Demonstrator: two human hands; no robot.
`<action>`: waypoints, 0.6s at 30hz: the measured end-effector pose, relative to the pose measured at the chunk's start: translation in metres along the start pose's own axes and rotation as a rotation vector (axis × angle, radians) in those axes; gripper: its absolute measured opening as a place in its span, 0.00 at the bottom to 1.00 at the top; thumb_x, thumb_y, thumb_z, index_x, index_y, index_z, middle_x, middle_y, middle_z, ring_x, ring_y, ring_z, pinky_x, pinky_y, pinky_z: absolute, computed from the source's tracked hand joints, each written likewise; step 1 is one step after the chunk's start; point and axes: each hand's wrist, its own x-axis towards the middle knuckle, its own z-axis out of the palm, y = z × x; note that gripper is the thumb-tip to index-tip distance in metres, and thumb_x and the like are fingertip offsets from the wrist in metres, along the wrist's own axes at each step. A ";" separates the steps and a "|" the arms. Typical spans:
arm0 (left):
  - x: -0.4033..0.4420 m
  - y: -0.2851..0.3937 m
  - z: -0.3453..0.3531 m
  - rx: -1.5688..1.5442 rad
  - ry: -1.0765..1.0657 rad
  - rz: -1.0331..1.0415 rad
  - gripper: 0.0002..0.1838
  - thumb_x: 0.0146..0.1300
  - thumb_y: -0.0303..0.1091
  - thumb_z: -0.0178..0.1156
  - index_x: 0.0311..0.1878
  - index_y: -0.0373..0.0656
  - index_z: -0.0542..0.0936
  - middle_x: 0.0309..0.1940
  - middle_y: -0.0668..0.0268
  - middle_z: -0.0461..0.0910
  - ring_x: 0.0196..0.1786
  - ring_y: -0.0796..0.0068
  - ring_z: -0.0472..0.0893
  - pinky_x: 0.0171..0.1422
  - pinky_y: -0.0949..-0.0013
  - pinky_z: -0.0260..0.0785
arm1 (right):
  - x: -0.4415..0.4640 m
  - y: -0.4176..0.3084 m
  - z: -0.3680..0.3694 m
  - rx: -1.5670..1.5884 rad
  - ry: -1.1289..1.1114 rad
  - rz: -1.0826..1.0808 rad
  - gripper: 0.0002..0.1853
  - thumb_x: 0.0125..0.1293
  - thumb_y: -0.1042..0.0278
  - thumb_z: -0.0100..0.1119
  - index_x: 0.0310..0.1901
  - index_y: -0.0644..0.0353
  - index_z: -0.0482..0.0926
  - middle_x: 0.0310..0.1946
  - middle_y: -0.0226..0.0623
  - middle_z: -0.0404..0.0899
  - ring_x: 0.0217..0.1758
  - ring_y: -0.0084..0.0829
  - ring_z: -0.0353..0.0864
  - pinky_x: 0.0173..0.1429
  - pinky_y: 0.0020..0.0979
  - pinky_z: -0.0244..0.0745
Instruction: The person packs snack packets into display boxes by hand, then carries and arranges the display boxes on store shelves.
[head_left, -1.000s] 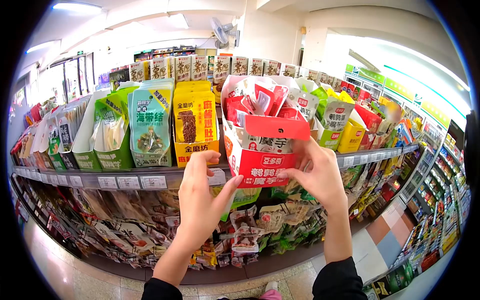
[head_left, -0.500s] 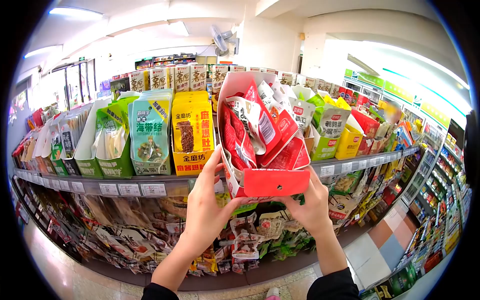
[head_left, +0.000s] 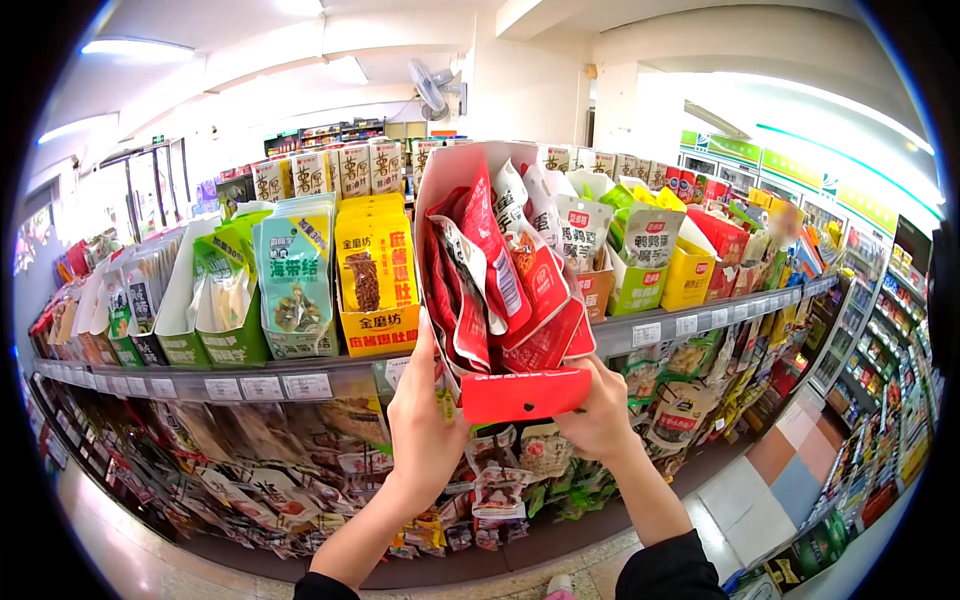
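Observation:
A red and white display box [head_left: 525, 396] full of red and white snack packets [head_left: 505, 290] is held between both hands, its open top tipped towards me and its red front flap low. My left hand [head_left: 424, 425] grips the box's left side, fingers running up along it. My right hand [head_left: 598, 410] holds the lower right corner, its fingers partly hidden behind the box. To the left of the box stands a yellow box [head_left: 380, 270] of packets, and to its right are grey packets [head_left: 583, 235] in an orange-brown box.
A curved shelf edge [head_left: 210, 385] with price labels runs across the view. Green boxes [head_left: 232, 345] and teal packets [head_left: 297, 275] stand at the left. Hanging bags [head_left: 500, 490] fill the space below. A wall fan [head_left: 430, 88] is behind, and more stocked shelves [head_left: 880, 350] stand at the right.
The box has tipped further towards me, so its printed front has turned out of view and more packets show. Both hands moved with it, slightly left and lower.

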 end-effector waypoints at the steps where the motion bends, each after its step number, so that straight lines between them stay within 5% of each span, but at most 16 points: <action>1: -0.001 0.000 0.002 -0.029 0.013 0.003 0.52 0.51 0.20 0.73 0.78 0.35 0.56 0.60 0.45 0.77 0.58 0.52 0.81 0.60 0.58 0.75 | -0.001 0.000 0.001 0.000 0.016 -0.010 0.17 0.48 0.83 0.68 0.38 0.61 0.72 0.35 0.43 0.77 0.35 0.49 0.82 0.37 0.40 0.78; 2: -0.001 0.001 0.003 -0.057 0.026 0.006 0.51 0.51 0.21 0.73 0.78 0.34 0.56 0.61 0.42 0.76 0.60 0.46 0.80 0.62 0.56 0.73 | -0.003 -0.001 0.003 0.000 0.031 -0.022 0.17 0.48 0.84 0.67 0.38 0.61 0.72 0.34 0.43 0.77 0.35 0.49 0.82 0.37 0.40 0.78; 11: -0.005 0.003 0.004 -0.051 0.095 0.134 0.49 0.47 0.17 0.70 0.75 0.31 0.61 0.64 0.41 0.74 0.61 0.44 0.79 0.61 0.57 0.74 | -0.008 0.001 0.004 0.039 0.079 -0.066 0.18 0.46 0.81 0.69 0.39 0.60 0.74 0.35 0.43 0.80 0.32 0.48 0.83 0.35 0.40 0.78; 18: -0.021 0.015 -0.004 -0.066 0.056 0.155 0.51 0.40 0.11 0.65 0.75 0.31 0.62 0.72 0.46 0.68 0.68 0.44 0.75 0.69 0.55 0.69 | -0.024 -0.014 -0.011 -0.051 0.095 -0.117 0.25 0.47 0.72 0.77 0.49 0.60 0.78 0.47 0.49 0.85 0.39 0.46 0.88 0.40 0.36 0.81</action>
